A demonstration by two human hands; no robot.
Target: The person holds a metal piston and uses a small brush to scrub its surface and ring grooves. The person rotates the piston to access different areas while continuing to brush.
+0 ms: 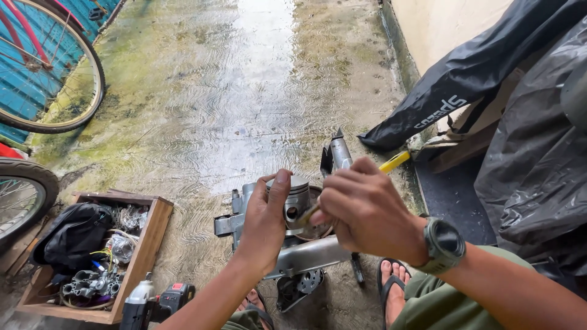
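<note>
Piston (298, 197), a short metal cylinder, sits at the centre of the frame, held above a grey engine casing (306, 253); its axis stands roughly upright, crown up, with the round pin hole in its side facing the camera. Left hand (264, 223) comes up from the lower edge, forearm slanting right, thumb and fingers clamped around the piston's left side. Right hand (361, 211) enters from the lower right, wearing a green wristwatch (443, 244), its fingers curled shut on a slim tool (309, 214) whose tip meets the piston's lower side; what kind of tool it is cannot be told. Sandalled feet (394, 287) rest on the wet concrete floor (244, 91) beneath. At the lower left a cordless drill (153, 302) lies beside a wooden box (153, 235) of parts and a black bag. Farther off, a yellow-handled tool (394, 161) lies by a black plastic cover (477, 73) at the right, and bicycle wheels (55, 67) stand in the upper left
</note>
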